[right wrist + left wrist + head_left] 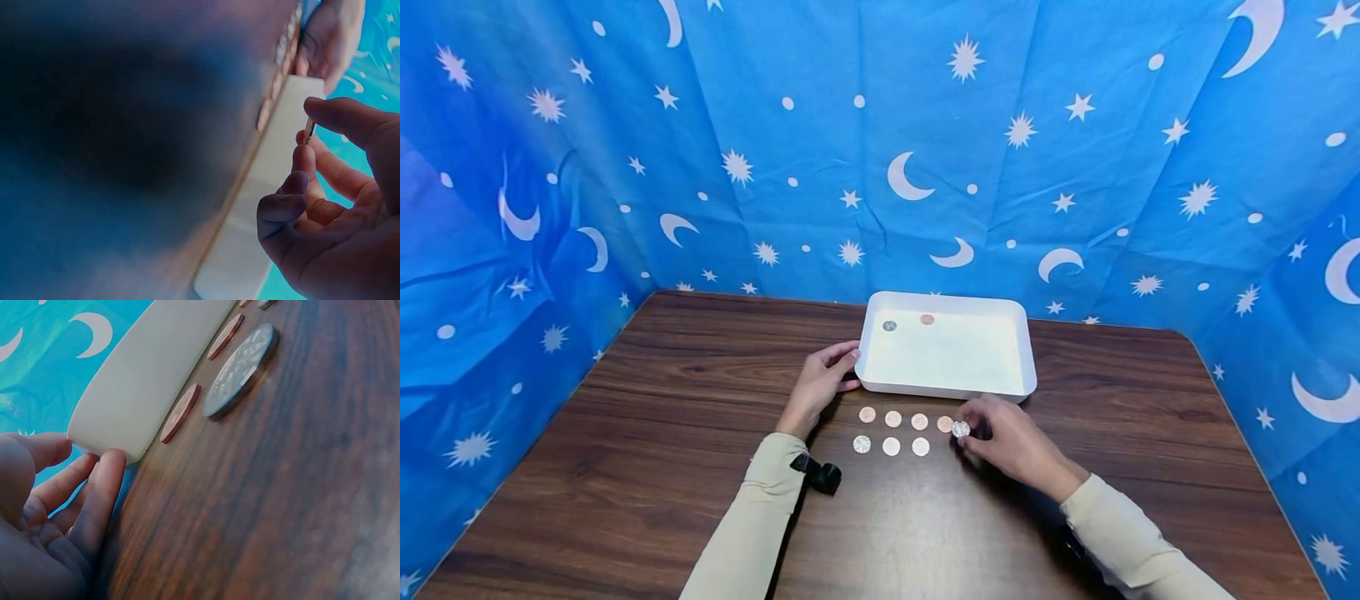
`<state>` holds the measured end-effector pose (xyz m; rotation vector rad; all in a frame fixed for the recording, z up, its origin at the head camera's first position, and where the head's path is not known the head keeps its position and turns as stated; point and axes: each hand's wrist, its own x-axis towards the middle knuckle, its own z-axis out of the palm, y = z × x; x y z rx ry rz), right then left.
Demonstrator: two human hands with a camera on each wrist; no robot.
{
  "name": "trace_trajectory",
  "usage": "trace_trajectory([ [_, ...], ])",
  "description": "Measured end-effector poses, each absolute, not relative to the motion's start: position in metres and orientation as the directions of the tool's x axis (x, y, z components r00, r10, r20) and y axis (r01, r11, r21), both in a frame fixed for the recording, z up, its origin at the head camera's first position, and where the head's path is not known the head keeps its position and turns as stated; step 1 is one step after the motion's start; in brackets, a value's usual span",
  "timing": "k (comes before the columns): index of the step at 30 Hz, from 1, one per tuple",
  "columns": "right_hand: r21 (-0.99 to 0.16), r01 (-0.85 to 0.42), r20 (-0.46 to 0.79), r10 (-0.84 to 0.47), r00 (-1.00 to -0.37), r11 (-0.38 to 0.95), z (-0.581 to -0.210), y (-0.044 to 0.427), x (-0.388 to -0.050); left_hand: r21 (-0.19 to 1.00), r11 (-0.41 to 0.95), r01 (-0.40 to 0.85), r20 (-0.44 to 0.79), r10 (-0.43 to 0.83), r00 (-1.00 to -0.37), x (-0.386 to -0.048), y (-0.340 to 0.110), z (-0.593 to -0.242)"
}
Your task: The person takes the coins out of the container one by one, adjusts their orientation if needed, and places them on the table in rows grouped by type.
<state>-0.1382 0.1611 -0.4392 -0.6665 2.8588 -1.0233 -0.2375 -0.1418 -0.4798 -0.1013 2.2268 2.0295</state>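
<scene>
My right hand (1011,437) pinches a silver coin (961,429) between thumb and fingertips, just above the table at the right end of the coin rows. In the right wrist view this coin (309,131) appears edge-on. With thumb and fingers, my left hand (820,383) holds the left end of a white tray (955,392). Inside the tray lie a silver coin (889,326) and a copper coin (927,319). In front of it, several copper coins (892,419) form one row, with a row of 3 silver coins (891,447) nearer me.
The brown wood-grain table (685,467) extends to both sides and in front of the coins. Behind the tray hangs a blue cloth (820,200) with moons and stars, which also runs along both sides. A black strap (820,473) is on the left wrist.
</scene>
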Motion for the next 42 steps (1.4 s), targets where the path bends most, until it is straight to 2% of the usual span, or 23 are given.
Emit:
trace_trajectory([
  [11, -0.595, -0.469, 0.143, -0.489, -0.861, 0.652, -0.46, 0.15, -0.13, 0.989, 0.078, -0.126, -0.13, 0.045, -0.991, -0.236, -0.142, -0.481],
  [18, -0.592, -0.45, 0.126, -0.475, -0.871, 0.669, -0.46, 0.146, -0.13, 0.989, 0.085, -0.122, -0.125, 0.034, -0.992, -0.235, -0.144, -0.48],
  [28, -0.587, -0.483, 0.146, -0.502, -0.852, 0.65, -0.455, 0.144, -0.131, 0.99, 0.08, -0.115, -0.117, 0.021, -0.993, -0.234, -0.148, -0.478],
  [37, -0.654, -0.403, 0.12, -0.439, -0.891, 0.64, -0.439, 0.147, -0.137, 0.989, 0.082, -0.126, -0.129, 0.031, -0.991, -0.234, -0.141, -0.481],
  [42, -0.68, -0.382, 0.164, -0.378, -0.911, 0.625, -0.424, 0.145, -0.162, 0.987, 0.097, -0.128, -0.131, 0.024, -0.991, -0.235, -0.142, -0.482],
])
